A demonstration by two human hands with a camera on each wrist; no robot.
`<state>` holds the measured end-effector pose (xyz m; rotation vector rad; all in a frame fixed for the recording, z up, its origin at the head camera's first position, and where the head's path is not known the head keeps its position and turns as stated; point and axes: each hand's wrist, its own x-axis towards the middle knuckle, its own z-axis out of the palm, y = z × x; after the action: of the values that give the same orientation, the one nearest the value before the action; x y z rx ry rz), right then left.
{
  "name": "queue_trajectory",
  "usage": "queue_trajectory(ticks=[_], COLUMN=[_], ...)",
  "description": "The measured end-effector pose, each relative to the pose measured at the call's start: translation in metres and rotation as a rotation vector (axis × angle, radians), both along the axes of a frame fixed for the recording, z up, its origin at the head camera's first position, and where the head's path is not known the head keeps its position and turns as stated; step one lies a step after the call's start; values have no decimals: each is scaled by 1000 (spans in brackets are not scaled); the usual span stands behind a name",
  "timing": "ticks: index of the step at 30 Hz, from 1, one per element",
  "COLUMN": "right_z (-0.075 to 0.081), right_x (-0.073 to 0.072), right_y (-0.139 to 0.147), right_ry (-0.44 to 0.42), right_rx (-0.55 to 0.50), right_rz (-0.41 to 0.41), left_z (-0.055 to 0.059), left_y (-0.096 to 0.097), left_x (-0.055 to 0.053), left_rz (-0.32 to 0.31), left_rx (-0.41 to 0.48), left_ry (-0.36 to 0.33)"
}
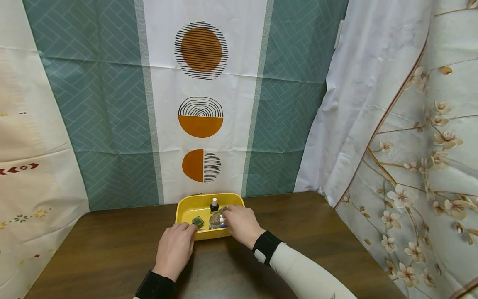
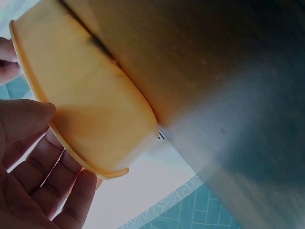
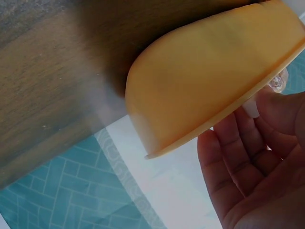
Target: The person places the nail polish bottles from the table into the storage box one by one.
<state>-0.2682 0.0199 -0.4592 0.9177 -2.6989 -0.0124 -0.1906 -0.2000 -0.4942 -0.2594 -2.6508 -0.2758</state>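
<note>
A yellow tray [image 1: 203, 236] stands at the back edge of the wooden table. My left hand [image 1: 173, 251] holds its front left corner, with the thumb outside the rim [image 2: 35, 90] and the other fingers partly hidden behind it. Beside that thumb, inside the tray, lies a small green box [image 1: 198, 222]. From the right, my right hand [image 1: 240, 222] reaches over the rim, its fingertips at a small grey-green item [image 1: 223, 209]; whether they pinch it is hidden. A dark bottle with a white cap [image 1: 214, 206] stands upright in the tray. Near the right fingers is a clear, crinkled packet [image 1: 215, 221].
The brown wooden table [image 1: 112, 249] spreads around the tray. Right behind it hangs a teal and white curtain [image 1: 201, 87] with orange circles. A flowered curtain [image 1: 403, 199] borders the table on the right, and a pale cloth [image 1: 33, 187] on the left.
</note>
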Motion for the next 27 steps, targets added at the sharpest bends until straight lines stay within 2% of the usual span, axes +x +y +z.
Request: queue_trajectory(ticks=[12,21,27], right_z=[3,6,11], right_x=[-3,-7,-8], right_y=[-7,-9,-10], right_ry=[-50,-36,-86], right_rx=[57,81,70], right_rz=[-27,-12,-43], left_z=[1,2,2], left_y=[0,-1,0], left_x=[0,0,-1], left_rz=[4,3,7], left_rx=[1,-1,-3], left_ry=[-6,-4,-13])
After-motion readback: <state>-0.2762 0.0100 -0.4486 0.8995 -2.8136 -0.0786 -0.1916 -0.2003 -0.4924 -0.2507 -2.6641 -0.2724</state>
